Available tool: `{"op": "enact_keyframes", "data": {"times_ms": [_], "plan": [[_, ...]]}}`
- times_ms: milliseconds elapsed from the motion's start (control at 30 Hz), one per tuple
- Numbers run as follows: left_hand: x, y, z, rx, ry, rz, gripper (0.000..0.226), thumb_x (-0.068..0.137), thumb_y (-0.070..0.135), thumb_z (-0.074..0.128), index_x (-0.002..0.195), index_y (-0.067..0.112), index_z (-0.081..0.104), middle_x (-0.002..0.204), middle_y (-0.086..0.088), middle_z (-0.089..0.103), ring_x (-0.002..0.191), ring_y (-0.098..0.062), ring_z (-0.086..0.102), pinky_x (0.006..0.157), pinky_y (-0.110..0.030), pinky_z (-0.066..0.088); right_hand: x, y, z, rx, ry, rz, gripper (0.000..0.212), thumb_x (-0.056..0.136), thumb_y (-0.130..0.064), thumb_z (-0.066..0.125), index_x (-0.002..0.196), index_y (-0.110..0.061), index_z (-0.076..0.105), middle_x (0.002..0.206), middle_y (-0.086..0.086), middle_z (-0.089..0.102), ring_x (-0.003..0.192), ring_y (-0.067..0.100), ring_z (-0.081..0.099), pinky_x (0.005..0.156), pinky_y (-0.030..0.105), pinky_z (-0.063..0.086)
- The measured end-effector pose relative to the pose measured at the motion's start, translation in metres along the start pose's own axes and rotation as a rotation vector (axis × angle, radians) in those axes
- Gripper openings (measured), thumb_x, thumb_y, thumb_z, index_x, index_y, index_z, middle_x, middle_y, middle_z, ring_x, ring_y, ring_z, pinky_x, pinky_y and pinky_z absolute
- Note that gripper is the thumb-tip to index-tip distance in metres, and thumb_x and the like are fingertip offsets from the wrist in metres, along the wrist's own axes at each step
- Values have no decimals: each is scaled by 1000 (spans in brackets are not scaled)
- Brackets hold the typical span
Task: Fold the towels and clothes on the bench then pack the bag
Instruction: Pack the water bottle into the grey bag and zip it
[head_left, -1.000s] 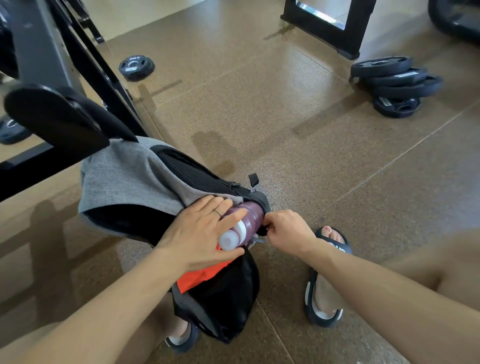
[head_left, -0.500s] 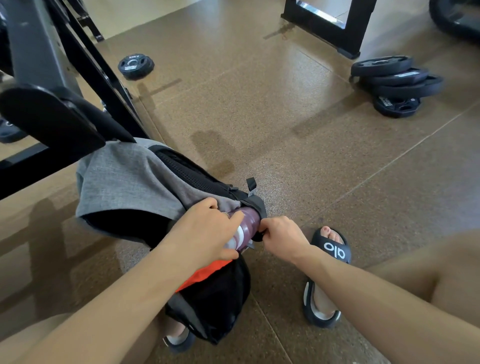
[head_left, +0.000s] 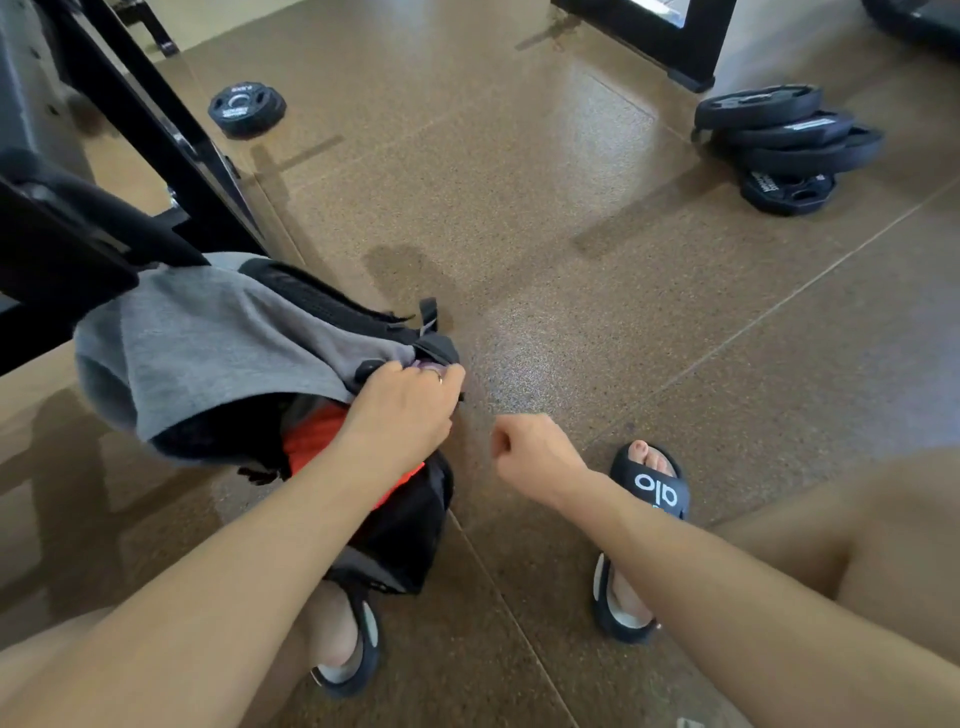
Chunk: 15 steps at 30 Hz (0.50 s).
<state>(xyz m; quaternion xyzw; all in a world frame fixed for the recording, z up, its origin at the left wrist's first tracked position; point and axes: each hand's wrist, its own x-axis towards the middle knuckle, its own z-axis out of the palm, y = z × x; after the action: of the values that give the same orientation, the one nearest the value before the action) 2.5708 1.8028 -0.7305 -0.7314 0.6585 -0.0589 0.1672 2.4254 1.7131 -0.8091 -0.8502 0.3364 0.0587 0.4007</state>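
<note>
Fingers of the left hand curl over the purple bottle, pushing it down at the top of the bag. Only a bit of the bottle shows now; a moment ago half stuck out. The bag sits on the floor by the bench, with a gray cloth over it. Beside the bag, the right hand has let go, a fist holding nothing. Packing looks nearly done.
</note>
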Motion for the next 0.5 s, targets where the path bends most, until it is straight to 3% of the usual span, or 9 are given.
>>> {"op": "enact_keyframes", "data": {"times_ms": [167,233,333,367,433,500], "plan": [[-25,-17,-9,50,-90,-146,37,59,23,85,88,15,64,67,-4,63,54,-28,62,53,-30,23,4,32,8,138,-98,184,25,80,-6,50,96,-17,66,93,0,67,94,23,63,84,32,53],[-40,-25,-8,24,-136,-186,42,57,27,88,91,15,66,67,-3,63,54,-27,63,52,-30,24,7,33,20,211,-164,216,34,86,-7,49,113,-18,66,101,-2,66,101,22,63,88,29,51],[-53,-31,-9,-67,-161,-140,38,53,17,89,79,12,62,65,-5,61,53,-29,62,43,-30,34,17,25,42,329,-256,254,44,92,-10,47,132,-22,61,126,0,65,112,19,62,89,25,48],[-58,-32,-10,-115,-168,-116,33,58,15,88,77,13,62,70,-6,62,58,-28,64,46,-31,42,22,19,49,364,-281,260,46,94,-10,46,137,-23,58,133,0,62,115,19,61,90,24,48],[-67,-34,-10,-259,-210,-190,11,84,18,70,92,14,62,95,-5,64,87,-28,67,71,-33,50,30,6,61,409,-313,245,50,95,-8,44,142,-20,54,141,2,58,126,18,57,98,23,44],[-77,-39,-8,-358,-289,-288,15,95,21,52,110,19,54,114,-1,58,107,-28,62,86,-37,49,39,-5,72,447,-310,221,51,94,-5,43,143,-16,53,145,3,55,136,18,48,114,28,35]]}}
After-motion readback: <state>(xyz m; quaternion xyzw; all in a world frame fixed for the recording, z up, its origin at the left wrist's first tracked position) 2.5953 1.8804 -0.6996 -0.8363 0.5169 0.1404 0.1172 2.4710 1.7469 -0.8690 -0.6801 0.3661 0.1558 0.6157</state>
